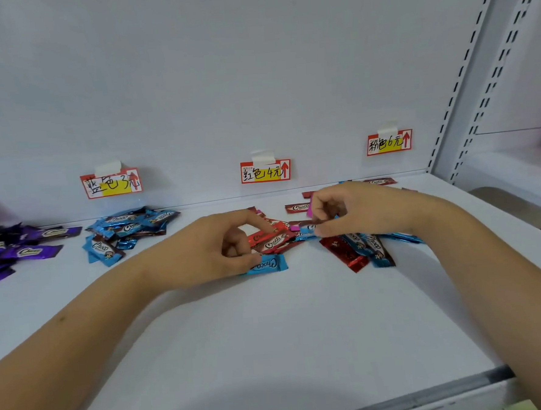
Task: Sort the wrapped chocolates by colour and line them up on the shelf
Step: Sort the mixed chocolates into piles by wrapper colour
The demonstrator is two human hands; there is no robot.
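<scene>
Two bare hands are seen over a white shelf [270, 331] strewn with wrapped chocolates. The left hand [221, 249] is curled, its thumb and forefinger pinched on a red chocolate [269, 236] at the middle of the shelf; a second red-and-brown one [276, 244] lies just beneath it, touching. Under the heel of that hand a single blue chocolate [266, 264] is lying flat, partly covered by the fingers.

The right hand [355, 212] is bent over the mixed heap [360, 247], with its fingertips closed on a thin wrapper end [308, 224] — whether it belongs to a blue or a dark piece cannot be told. In that heap about two dark red and three blue wrappers can be counted, overlapping. A pink scrap [309, 210] shows beside the fingers, and one brown-red chocolate [296, 207] lies apart behind them.

Sorted groups are laid out to the left: a blue pile [128, 229], of roughly ten pieces, and a purple pile [15, 249] at the frame edge, too blurred to be counted exactly. One more dark chocolate [378, 181] rests against the back wall on the right.

Three full price tags are taped to the back panel — a left tag [111, 183], a middle tag [265, 171] and a right tag [389, 142]; a fourth is cut off at the left edge.
</scene>
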